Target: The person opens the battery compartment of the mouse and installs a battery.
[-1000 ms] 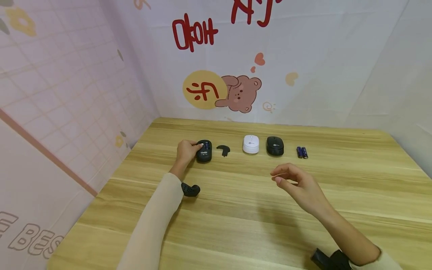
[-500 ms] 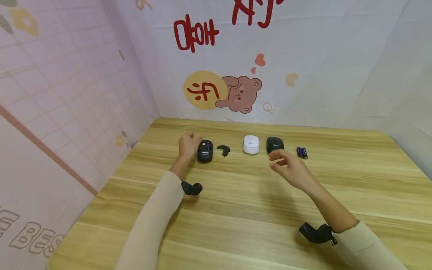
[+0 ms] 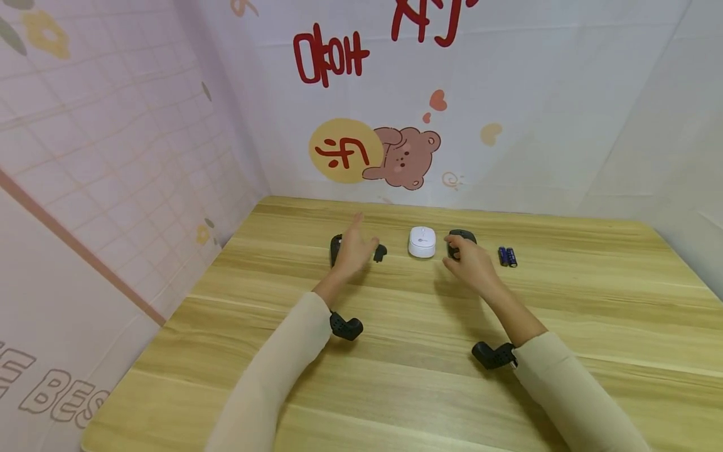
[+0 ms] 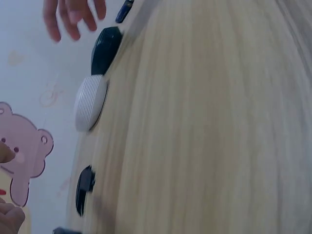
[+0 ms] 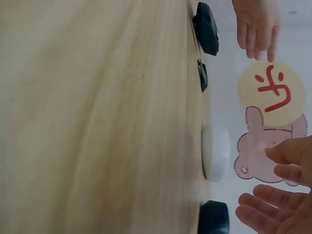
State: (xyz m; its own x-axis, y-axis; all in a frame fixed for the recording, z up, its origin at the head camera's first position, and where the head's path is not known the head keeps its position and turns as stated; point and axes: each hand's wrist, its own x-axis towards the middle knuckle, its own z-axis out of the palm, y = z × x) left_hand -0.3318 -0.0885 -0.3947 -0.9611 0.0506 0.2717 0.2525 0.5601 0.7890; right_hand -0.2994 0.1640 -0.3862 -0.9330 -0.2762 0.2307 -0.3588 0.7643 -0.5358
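Note:
My left hand (image 3: 353, 248) hovers over the gap between an upturned black mouse (image 3: 335, 249) and its loose black battery cover (image 3: 380, 253), fingers extended and holding nothing. It hides much of that mouse. Fingers relaxed and parted, my right hand (image 3: 470, 265) is in front of a second black mouse (image 3: 465, 235), partly covering it. In the right wrist view this hand (image 5: 285, 190) appears raised off the tabletop, gripping nothing. Between the two hands a white mouse (image 3: 422, 243) stands upright on the table.
Two blue batteries (image 3: 507, 257) lie side by side to the right of the second black mouse. The wooden table (image 3: 395, 389) runs back to a wall cloth (image 3: 536, 94) printed with a bear. A patterned cloth (image 3: 124, 125) hangs along the left side.
My left hand has left the upturned mouse, which it was touching, and moved right toward the cover. My right hand has moved forward and slightly left, up to the second black mouse.

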